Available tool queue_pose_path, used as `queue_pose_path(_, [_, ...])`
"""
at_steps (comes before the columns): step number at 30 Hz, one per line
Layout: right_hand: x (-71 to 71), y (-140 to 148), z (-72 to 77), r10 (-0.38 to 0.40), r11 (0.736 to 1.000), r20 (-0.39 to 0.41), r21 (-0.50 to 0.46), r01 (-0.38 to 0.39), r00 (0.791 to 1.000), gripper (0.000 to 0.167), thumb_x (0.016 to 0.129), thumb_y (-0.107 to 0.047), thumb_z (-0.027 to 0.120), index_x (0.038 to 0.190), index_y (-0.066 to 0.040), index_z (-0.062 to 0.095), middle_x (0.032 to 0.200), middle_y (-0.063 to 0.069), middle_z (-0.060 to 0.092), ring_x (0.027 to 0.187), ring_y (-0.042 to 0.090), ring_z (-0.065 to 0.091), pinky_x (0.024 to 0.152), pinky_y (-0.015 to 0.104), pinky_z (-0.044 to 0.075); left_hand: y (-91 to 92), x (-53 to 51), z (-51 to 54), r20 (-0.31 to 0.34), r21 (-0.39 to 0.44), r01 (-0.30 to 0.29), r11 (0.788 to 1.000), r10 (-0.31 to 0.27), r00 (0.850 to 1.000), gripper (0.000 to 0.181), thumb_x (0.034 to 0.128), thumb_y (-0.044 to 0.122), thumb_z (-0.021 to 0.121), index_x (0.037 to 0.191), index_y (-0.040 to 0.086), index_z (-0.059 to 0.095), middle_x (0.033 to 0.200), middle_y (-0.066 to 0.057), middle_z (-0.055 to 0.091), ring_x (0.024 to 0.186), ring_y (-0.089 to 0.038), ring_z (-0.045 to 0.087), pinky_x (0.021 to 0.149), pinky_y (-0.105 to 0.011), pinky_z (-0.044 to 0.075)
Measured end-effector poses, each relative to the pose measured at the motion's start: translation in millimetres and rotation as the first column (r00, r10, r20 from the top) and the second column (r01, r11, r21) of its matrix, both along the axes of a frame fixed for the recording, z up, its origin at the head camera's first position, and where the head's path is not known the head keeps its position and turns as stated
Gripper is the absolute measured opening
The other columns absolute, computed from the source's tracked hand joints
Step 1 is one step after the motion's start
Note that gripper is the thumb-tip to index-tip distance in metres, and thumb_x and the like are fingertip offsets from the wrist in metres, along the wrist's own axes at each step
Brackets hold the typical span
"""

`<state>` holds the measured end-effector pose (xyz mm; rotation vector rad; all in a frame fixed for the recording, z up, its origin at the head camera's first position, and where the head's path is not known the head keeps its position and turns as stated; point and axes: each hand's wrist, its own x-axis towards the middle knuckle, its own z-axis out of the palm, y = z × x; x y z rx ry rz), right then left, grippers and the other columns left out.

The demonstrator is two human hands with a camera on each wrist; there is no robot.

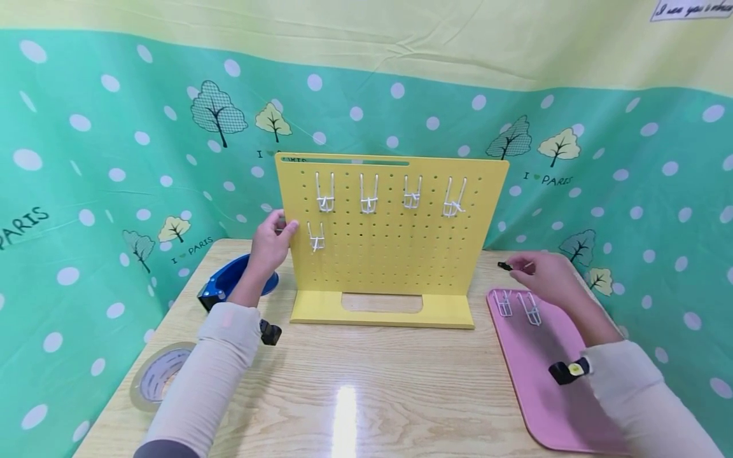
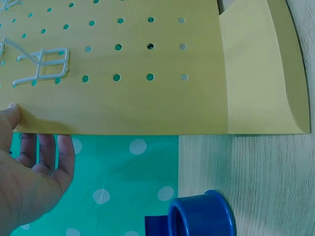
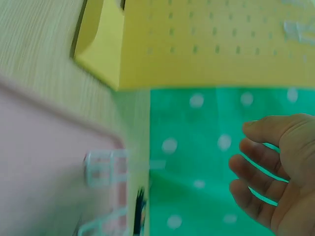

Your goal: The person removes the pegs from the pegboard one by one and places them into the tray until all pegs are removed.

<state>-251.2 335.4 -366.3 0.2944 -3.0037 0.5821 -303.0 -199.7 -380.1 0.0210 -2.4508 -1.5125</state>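
A yellow pegboard (image 1: 395, 248) stands upright on its base, with several white wire hooks (image 1: 369, 203) hanging in its holes. Its left edge is gripped by my left hand (image 1: 272, 245), thumb on the front face and fingers behind, close to the single lower hook (image 1: 317, 240). My right hand (image 1: 541, 273) is in the air above the far end of a pink tray (image 1: 532, 394), right of the board. In the right wrist view that hand (image 3: 275, 172) has loosely bent fingers and nothing between them. Two more wire hooks (image 1: 532, 312) lie in the tray.
A small black object (image 3: 140, 211) is on the table just past the tray. On the left are a blue tape dispenser (image 1: 220, 283) and a roll of clear tape (image 1: 163, 375). Green polka-dot cloth (image 1: 355, 114) hangs behind and at both sides of the wooden table (image 1: 401, 369).
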Motion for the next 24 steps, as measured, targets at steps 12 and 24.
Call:
queue_pose_path(12, [-11.6,-84.2,1.5,0.157,0.978,-0.074,-0.125,-0.166,0.985,0.023,0.095,-0.013,0.069,0.116,-0.005,0.071,0.102,0.011,0.074,0.092,0.026,0.069,0.071,0.035,0.059,-2.9,1.3,-2.4,0.004,0.002,-0.012,1.000,0.012,1.000,0.037,0.1058,0.036,0.055,0.134,0.013,0.056,0.117,-0.017,0.062,0.104,-0.031,0.064,0.083,-0.037,0.058])
queue_pose_path(24, [-33.2,-172.2,-13.5,0.213,0.928,-0.202,-0.263,-0.263,0.956,0.016,0.093,-0.010,0.071,0.109,-0.005,0.073,0.097,0.009,0.075,0.086,0.022,0.069,0.077,0.035,0.060,-1.8,-0.8,-0.3,0.000,-0.009,-0.001,1.000,0.001,1.000,0.036,0.1061,0.037,0.054,0.134,0.014,0.056,0.116,-0.017,0.062,0.103,-0.031,0.064,0.083,-0.037,0.058])
